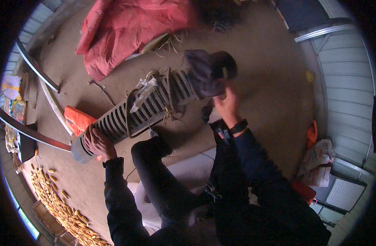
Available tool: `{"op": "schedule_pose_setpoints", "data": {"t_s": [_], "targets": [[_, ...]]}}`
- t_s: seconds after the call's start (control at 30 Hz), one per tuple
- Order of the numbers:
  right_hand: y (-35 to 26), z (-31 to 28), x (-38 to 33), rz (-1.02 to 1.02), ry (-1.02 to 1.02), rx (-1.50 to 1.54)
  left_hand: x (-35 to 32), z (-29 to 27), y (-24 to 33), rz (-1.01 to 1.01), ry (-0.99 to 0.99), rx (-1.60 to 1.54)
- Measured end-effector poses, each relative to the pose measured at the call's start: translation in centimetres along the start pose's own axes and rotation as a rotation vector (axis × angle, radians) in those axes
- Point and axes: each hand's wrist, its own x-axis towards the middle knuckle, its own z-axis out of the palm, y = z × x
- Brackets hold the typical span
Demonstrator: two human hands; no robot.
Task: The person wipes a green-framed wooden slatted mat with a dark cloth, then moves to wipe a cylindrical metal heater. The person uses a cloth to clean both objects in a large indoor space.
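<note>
The left hand [97, 141] is closed around the lower end of a long slotted grey tube [143, 108], at 8 o'clock from frame centre. The right hand [227, 102], at 2 o'clock, pinches a dark cloth [204, 71] wrapped over the tube's upper end. The tube lies diagonally across the raised knee [149, 149], running from 8 o'clock up to 1 o'clock, with pale cord and fibre scraps [145, 88] tangled at mid-length.

Step in hand, as judged: fitting or pulling the cloth at the upper end while the other end is steadied. The next move calls for a firm left-hand brace against the right hand's pull.

Outward: red tarpaulin [126, 28] at 11 o'clock; corn cobs [59, 201] at 8 o'clock on the dirt floor [270, 82].
</note>
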Motion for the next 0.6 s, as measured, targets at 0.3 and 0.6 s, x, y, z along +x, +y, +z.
{"op": "schedule_pose_setpoints", "data": {"t_s": [0.3,0.6], "targets": [[3.0,-0.4,0.3,0.140,0.230,0.003,-0.2,0.2,0.5,-0.028,-0.002,0.039],[4.4,-0.6,-2.6,0.511,0.238,0.402,0.0,-0.3,-0.5,0.022,-0.007,0.024]]}}
